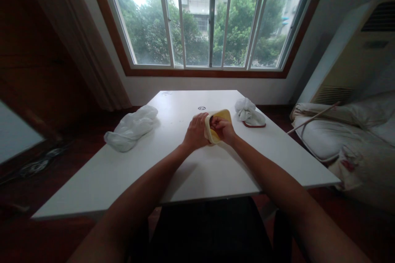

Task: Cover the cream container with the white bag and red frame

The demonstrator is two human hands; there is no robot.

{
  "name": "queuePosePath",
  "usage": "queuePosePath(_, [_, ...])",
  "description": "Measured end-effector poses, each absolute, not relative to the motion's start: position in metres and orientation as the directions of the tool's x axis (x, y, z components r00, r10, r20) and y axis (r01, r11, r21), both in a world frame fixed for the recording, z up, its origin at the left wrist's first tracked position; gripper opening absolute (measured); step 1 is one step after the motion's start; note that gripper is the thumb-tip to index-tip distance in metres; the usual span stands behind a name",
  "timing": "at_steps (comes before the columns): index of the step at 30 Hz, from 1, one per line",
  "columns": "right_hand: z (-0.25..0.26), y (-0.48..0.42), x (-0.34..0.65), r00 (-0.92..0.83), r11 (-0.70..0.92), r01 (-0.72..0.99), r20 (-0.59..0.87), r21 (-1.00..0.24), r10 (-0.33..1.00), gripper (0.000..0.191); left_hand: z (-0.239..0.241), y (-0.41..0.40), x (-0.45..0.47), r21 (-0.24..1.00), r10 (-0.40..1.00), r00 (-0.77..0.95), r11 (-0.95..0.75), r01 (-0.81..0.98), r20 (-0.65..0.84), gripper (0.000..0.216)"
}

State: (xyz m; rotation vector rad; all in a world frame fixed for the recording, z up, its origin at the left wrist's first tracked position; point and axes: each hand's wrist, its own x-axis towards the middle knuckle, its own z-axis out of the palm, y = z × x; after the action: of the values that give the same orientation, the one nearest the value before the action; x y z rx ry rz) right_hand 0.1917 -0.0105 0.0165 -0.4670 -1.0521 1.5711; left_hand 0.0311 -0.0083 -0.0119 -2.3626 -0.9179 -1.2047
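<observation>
Over the middle of the white table [148,160] my left hand [196,131] is wrapped round the pale-rimmed side of a yellow container [222,114], which is tipped so that its opening faces up and to the right. My right hand [222,128] is at that opening, its fingers curled together over the yellow inside. A small dark spot shows beside the right fingertips; I cannot make out what it is. What the right fingers hold, if anything, is hidden.
A crumpled white plastic bag [132,128] lies on the left of the table. On the right a knotted white bag [246,109] lies by a brown-edged flat item [254,125]. A small dark ring-shaped mark [201,108] is farther back. White sacks [321,131] with a stick stand right of the table.
</observation>
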Motion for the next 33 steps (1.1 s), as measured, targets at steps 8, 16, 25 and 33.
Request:
queuePosePath(8, [0.019, -0.019, 0.189, -0.372, 0.015, -0.540, 0.255, -0.841, 0.893, 0.020, -0.011, -0.008, 0.030, -0.012, 0.391, 0.435, -0.733, 0.680, 0.811, 0.098])
queuePosePath(16, [0.023, -0.021, 0.191, -0.379, 0.021, -0.532, 0.260, -0.847, 0.888, 0.018, -0.011, -0.010, 0.030, 0.001, 0.402, 0.420, -0.723, 0.691, 0.814, 0.097])
queuePosePath(25, [0.027, -0.020, 0.199, -0.403, 0.067, -0.479, 0.287, -0.875, 0.869, 0.016, -0.012, -0.009, 0.029, -0.007, 0.398, 0.425, -0.724, 0.690, 0.813, 0.095])
queuePosePath(33, [0.028, -0.017, 0.208, -0.375, 0.066, -0.451, 0.256, -0.890, 0.891, 0.018, -0.012, -0.010, 0.029, -0.006, 0.398, 0.429, -0.728, 0.686, 0.811, 0.097])
